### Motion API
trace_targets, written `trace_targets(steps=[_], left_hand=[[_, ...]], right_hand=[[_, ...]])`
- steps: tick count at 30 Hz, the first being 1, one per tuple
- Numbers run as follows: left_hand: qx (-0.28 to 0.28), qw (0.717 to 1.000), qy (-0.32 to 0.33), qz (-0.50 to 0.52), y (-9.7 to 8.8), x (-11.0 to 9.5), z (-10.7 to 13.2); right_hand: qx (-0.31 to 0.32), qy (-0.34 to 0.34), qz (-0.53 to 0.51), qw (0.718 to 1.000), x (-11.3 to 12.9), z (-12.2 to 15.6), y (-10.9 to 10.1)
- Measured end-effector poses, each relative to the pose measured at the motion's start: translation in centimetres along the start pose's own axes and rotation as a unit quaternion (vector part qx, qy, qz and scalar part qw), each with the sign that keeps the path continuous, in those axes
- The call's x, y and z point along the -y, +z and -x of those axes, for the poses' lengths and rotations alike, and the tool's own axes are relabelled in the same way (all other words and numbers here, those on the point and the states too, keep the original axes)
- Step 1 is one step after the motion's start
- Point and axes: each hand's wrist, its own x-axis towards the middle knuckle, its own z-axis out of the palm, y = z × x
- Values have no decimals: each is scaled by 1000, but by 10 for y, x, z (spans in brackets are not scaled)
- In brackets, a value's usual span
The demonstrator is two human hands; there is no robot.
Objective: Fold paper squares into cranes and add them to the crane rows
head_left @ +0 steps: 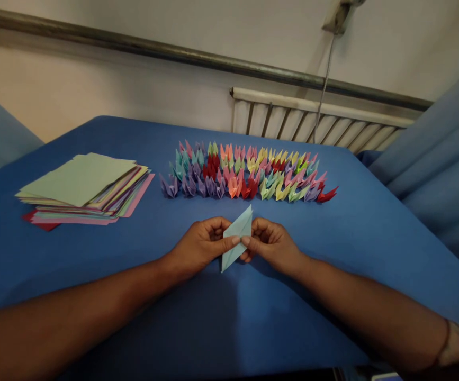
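Left grip, right grip, pinching pale-blue paper, folded diamond, seemingly matte

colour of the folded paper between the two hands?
The folded paper is light blue; it shows in the head view, the only one.

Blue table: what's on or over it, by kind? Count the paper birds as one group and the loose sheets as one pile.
Hands, left hand and right hand: 2
Folded paper, held in both: 1
Pile: 1
Paper birds, as one group (they overlap too much to count singly): 1
Total: 5
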Motion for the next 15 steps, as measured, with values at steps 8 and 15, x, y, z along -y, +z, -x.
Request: trace_targets(steps=[8, 15], left_hand=[[-12, 996, -22, -86, 1, 0, 0], [7, 994, -35, -98, -1, 1, 0]], right_hand=[[-36, -29, 22, 999, 7, 2, 2], [-57, -34, 25, 997, 7, 1, -3]])
